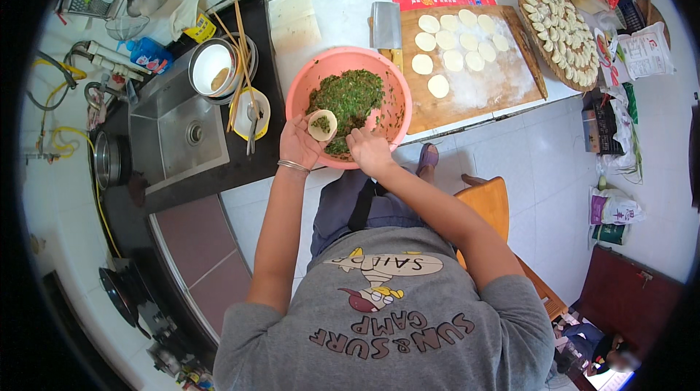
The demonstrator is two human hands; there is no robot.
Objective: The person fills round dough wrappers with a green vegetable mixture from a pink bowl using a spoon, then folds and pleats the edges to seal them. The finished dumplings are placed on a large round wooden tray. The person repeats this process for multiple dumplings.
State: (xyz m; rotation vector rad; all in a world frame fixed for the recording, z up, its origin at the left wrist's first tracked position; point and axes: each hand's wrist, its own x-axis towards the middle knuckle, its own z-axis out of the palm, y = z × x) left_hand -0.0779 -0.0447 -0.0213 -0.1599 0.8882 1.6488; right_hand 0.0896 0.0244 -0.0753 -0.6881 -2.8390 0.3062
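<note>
My left hand [300, 142] holds a round dumpling wrapper [322, 125] with a little green filling on it, over the near rim of a pink bowl [309, 79]. The bowl holds chopped green filling [346, 96]. My right hand [368, 149] is at the bowl's near edge beside the wrapper, fingers closed around a thin utensil that I can barely see. A bangle sits on my left wrist.
Behind the bowl a wooden board [496, 85] carries several flat wrappers [452, 41] and a cleaver [386, 26]. A round tray of finished dumplings [561, 30] is at the far right. A steel sink [179, 128], bowls and chopsticks lie to the left, a wooden stool [488, 201] at my right.
</note>
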